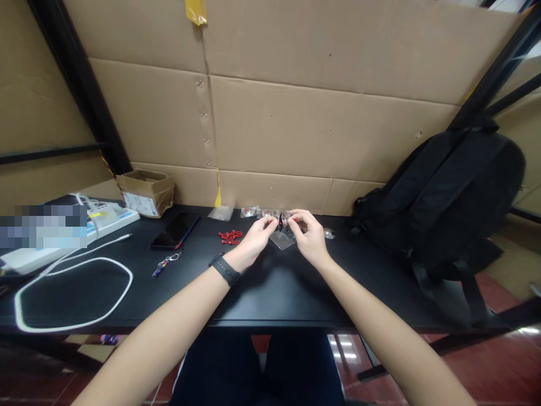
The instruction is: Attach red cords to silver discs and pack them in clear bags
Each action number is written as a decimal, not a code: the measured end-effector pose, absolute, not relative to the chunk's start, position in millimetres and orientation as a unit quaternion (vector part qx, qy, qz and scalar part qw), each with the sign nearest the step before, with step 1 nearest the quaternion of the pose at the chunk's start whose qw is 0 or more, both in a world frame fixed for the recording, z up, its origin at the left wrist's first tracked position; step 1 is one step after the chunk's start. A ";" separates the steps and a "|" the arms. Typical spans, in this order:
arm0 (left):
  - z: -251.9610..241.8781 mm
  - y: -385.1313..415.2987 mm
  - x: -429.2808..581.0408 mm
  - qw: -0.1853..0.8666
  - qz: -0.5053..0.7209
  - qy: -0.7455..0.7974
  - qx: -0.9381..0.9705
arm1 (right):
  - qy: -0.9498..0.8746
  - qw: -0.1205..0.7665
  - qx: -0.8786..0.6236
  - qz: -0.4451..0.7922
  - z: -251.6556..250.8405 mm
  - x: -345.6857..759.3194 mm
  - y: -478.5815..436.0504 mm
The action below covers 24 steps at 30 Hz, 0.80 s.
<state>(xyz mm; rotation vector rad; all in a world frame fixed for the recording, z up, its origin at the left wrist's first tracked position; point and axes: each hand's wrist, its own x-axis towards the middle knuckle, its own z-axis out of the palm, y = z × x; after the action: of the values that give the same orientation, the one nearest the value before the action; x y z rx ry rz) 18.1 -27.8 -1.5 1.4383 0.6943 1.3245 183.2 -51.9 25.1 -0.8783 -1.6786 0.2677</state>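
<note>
My left hand (256,238), with a dark watch on its wrist, pinches a small dark and red piece (280,222) over the black table. On the other side of it, the fingers of my right hand (310,235) are closed, with a bit of red at the fingertips. The piece is too small to name, and my fingers partly cover it. Just below lies a clear plastic bag (282,241). Left of my hands is a small pile of red cords (230,237). Small clear packets (249,212) with red bits sit behind, and another packet (328,233) lies to the right.
A phone (175,231), a keychain (166,264) and a white cable (127,287) lie on the left of the table (283,299). Beyond are a white power strip (122,219) and an open cardboard box (147,192). A black backpack (456,192) stands right; cardboard walls the back.
</note>
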 end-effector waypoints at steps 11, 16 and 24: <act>-4.4 -28.8 21.2 0.511 0.554 0.281 0.594 | -0.710 0.566 -0.373 0.190 15.0 181.5 -48.0; -2.5 -29.6 20.2 0.504 0.545 0.284 0.606 | -0.673 0.570 -0.350 0.315 13.2 182.6 -45.7; -5.9 -26.6 18.8 0.483 0.538 0.316 0.615 | -0.674 0.518 -0.330 0.410 17.0 190.2 -44.1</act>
<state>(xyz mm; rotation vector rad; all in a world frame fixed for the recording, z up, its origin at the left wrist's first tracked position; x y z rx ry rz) 18.8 -26.6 -5.9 1.4979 0.7690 1.3107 190.2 -44.1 17.0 -0.7915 -1.6175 0.9837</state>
